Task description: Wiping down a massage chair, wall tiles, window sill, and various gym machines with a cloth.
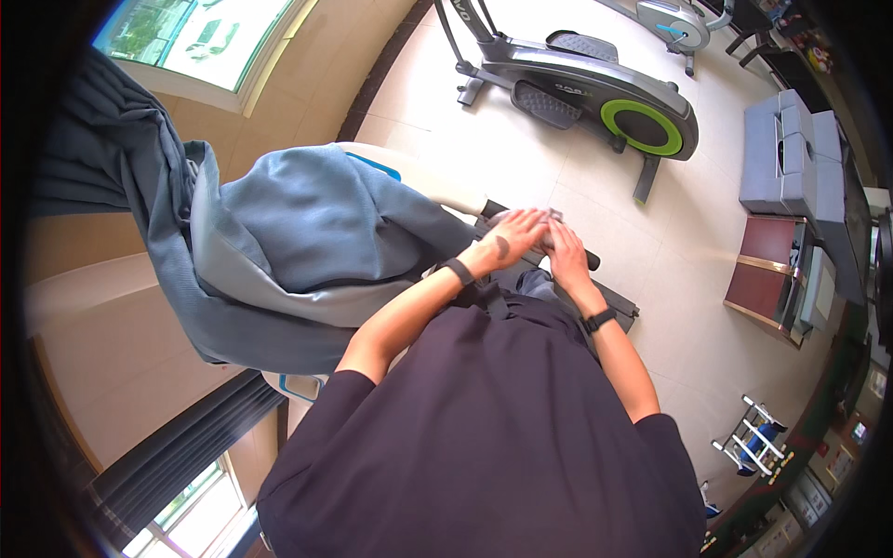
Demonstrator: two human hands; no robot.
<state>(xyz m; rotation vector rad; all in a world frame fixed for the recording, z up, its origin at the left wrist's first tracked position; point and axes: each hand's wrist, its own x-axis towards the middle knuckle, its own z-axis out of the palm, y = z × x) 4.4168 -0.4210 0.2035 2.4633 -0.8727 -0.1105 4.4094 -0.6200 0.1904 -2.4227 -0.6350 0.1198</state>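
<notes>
My left hand [515, 236] and my right hand [567, 254] meet in front of my waist, fingers bent towards each other. A small crumpled, pale cloth-like thing [553, 215] shows between and under them; what it is exactly is blurred. Both hands are on it. Beneath runs a bar whose black end grip [593, 261] sticks out past my right hand, and another black grip [494, 208] lies beyond my left. A large grey-blue cloth [314, 216] is draped over a white frame [453, 195] on the left, near my left forearm.
Ahead stands a black and green elliptical trainer [579, 91], with an exercise bike [680, 31] farther back. Grey padded blocks [778, 153] and a dark red cabinet [764, 268] stand right. A white and blue folding frame [753, 436] is at lower right. Curtains [98, 139] hang left.
</notes>
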